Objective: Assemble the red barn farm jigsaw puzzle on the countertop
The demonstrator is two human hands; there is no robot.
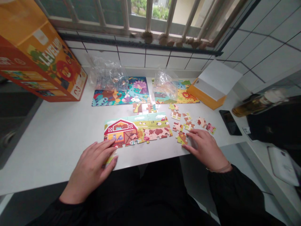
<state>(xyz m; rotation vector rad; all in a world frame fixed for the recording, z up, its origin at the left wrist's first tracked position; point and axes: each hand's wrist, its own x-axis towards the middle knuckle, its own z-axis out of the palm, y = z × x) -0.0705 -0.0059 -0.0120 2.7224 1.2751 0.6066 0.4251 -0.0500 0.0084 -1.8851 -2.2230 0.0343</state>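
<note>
A partly joined jigsaw puzzle (150, 125) with a red barn and a spotted cow lies flat on the white table. My left hand (92, 168) rests over its lower left corner, fingers stretched out and thumb apart. A yellow-green puzzle piece (109, 159) shows partly beneath that hand, between index finger and thumb. On the right, my right hand (207, 147) has thumb and fingers spread, their tips at the right edge of a green and brown puzzle piece (182, 138). Several loose pieces (176, 115) lie just beyond it.
Two finished puzzles, one blue (138, 89) and one yellow (185, 94), lie behind under clear plastic bags (109, 75). A tall orange box (54, 62) stands left, an open orange-white box (209, 89) right. A phone (229, 122) and a bottle (249, 106) lie farther right.
</note>
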